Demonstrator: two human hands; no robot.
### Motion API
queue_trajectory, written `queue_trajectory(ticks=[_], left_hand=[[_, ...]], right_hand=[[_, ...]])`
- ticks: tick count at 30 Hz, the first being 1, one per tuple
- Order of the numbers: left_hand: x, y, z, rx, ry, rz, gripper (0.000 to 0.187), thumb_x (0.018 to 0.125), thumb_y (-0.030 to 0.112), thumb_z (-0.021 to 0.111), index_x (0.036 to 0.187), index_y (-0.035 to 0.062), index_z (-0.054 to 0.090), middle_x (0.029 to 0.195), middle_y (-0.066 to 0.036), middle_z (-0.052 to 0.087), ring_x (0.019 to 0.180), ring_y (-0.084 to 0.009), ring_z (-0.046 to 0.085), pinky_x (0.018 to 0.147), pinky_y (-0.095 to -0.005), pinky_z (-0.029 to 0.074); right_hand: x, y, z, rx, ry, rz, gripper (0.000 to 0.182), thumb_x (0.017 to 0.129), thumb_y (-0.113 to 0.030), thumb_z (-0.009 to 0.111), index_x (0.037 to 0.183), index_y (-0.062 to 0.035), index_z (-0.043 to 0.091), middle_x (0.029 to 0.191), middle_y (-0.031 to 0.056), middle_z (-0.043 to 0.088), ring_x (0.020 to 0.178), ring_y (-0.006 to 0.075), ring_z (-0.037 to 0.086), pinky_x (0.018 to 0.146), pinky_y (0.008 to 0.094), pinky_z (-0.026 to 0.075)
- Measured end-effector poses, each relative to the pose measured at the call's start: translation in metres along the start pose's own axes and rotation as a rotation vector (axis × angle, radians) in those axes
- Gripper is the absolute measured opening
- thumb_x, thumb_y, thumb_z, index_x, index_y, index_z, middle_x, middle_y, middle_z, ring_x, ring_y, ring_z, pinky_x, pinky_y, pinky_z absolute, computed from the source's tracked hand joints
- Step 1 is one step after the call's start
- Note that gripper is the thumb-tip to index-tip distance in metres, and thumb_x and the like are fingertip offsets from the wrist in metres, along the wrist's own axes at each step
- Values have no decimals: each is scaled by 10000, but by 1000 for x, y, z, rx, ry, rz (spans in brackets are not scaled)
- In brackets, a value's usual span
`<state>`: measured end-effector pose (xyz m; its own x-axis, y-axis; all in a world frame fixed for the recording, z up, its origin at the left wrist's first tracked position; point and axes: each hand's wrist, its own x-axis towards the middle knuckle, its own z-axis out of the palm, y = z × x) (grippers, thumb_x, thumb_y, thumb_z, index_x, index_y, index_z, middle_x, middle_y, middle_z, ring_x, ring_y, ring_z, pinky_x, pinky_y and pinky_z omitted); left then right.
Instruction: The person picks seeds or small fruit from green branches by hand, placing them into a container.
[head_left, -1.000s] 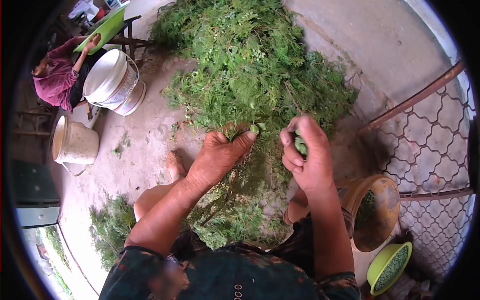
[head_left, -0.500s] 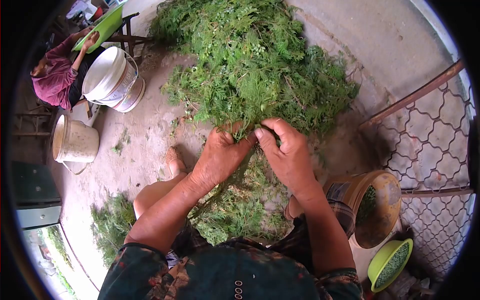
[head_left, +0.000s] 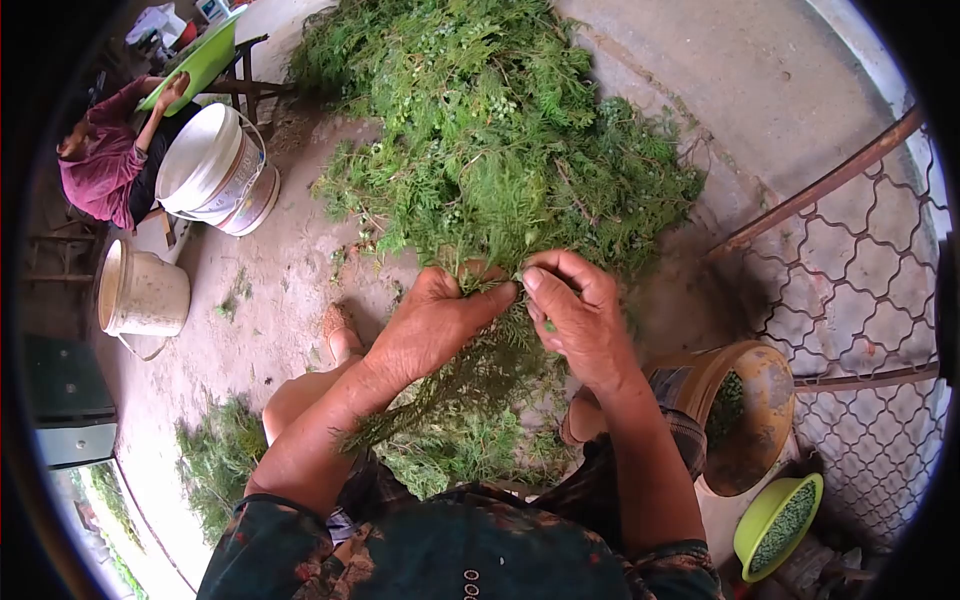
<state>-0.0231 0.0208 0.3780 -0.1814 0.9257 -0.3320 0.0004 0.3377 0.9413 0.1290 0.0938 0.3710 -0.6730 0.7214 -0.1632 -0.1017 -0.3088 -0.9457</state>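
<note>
In the head view my left hand (head_left: 425,325) is closed round a green conifer sprig (head_left: 480,360), whose feathery foliage hangs below the fingers and over my forearm. Thumb and forefinger of my right hand (head_left: 580,315) pinch at the same sprig, close to the left fingertips. A small bright green bit, perhaps a berry-like cone, shows among the curled right fingers. Just beyond both hands rises a large heap of cut conifer branches (head_left: 470,120) dotted with pale green cones. More loose cuttings (head_left: 450,455) lie on the ground between my legs.
At my right stand a tan bucket (head_left: 780,400) with green pieces inside and a lime green basin (head_left: 743,535) of small green cones. A metal lattice (head_left: 850,270) borders that side. White buckets (head_left: 205,160) stand left, near a seated person (head_left: 110,165) holding a green basin (head_left: 205,62).
My right hand has turned and curled, with its fingertips shifted slightly right. The sprig's hanging foliage has swung into fuller view over my left forearm. The whole view has shifted slightly.
</note>
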Motion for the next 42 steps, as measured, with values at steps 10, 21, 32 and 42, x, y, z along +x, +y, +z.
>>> queue_trajectory(ticks=[10, 21, 32, 42], left_hand=[[5, 5, -4, -79, -52, -40, 175, 856, 179, 597, 956, 38, 628, 619, 26, 517, 559, -47, 439, 514, -220, 359], [-10, 12, -14, -192, 51, -240, 275, 786, 170, 687, 1003, 38, 581, 671, 33, 511, 541, -64, 442, 476, -220, 358], [-3, -1, -4, 216, -69, -114, 261, 866, 223, 591, 1028, 18, 599, 653, 39, 527, 605, -37, 458, 556, -227, 387], [2, 2, 6, -236, 128, -47, 306, 801, 277, 688, 999, 58, 609, 661, 43, 519, 545, -43, 447, 514, -204, 391]], right_hand=[[3, -7, 5, 133, 18, 36, 154, 858, -174, 612, 862, -39, 538, 645, -20, 468, 465, 31, 366, 396, 187, 299], [3, -12, -33, 758, 24, -9, 212, 888, -320, 559, 872, -109, 560, 739, 35, 563, 396, 19, 396, 297, 170, 278], [4, -4, -8, -231, 140, -93, 243, 867, -187, 609, 1019, -2, 569, 686, -17, 523, 479, 20, 411, 391, 183, 325], [5, -6, -20, 452, 294, 34, 157, 887, -221, 572, 879, -76, 512, 731, 29, 516, 395, 40, 340, 323, 181, 260]])
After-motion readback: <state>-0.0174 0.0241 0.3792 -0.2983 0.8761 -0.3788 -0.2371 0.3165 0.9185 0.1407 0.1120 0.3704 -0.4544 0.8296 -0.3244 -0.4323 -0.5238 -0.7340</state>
